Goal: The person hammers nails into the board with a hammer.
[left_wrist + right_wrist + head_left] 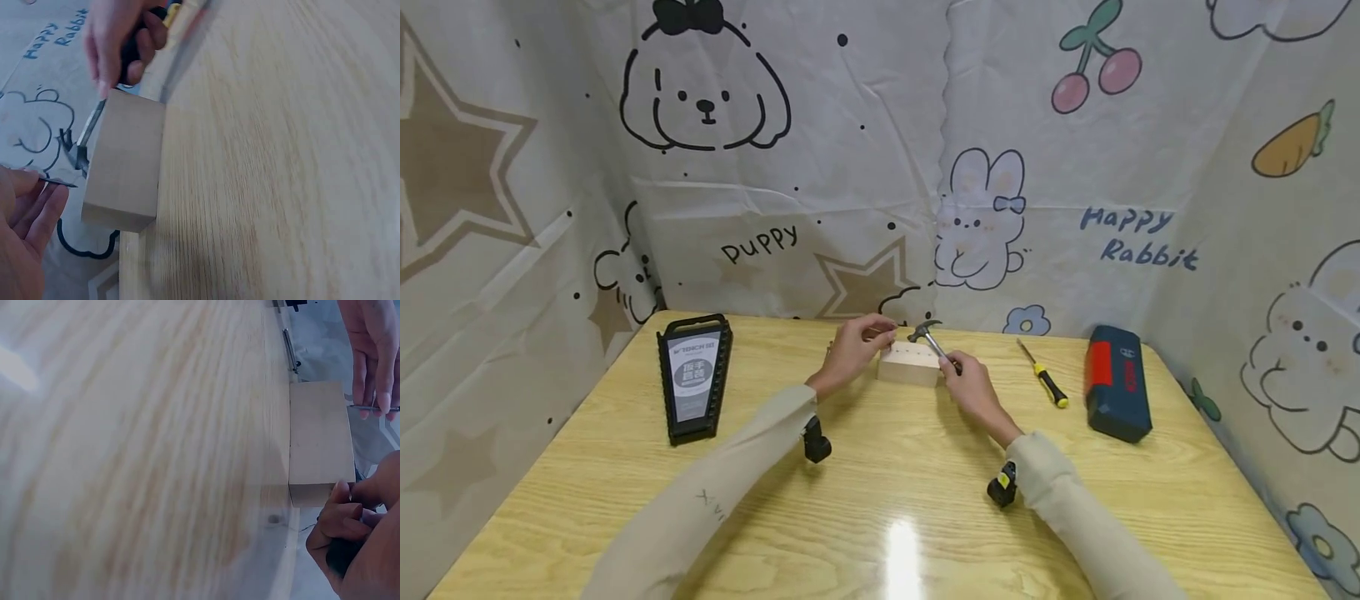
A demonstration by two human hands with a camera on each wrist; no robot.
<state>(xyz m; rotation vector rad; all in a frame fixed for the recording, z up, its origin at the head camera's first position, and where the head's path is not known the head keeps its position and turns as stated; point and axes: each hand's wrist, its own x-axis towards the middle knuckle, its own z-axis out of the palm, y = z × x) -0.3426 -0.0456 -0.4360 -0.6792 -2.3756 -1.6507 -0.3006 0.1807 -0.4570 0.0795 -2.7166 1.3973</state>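
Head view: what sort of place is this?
Probably a makeshift tabletop work booth, not a full workshop: cartoon-printed sheeting lines the back and both sides of a wood-grain table, and hand tools in view include a hammer and a screwdriver.

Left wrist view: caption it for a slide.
Left hand pinching a nail near a wooden block, while the right hand grips a hammer.

Block (908, 372): pale wood, smooth-faced, matt. Claw hammer (927, 331): head and shaft formed of metal. Nail (59, 182): dark metal. Tabletop (917, 471): wood-grained, glossily finished. Wrench rack (695, 375): moulded in black plastic, smoothly labelled. Screwdriver (1043, 377): metal-shanked, plastic-handled. Backdrop (865, 183): matt cloth, creased.
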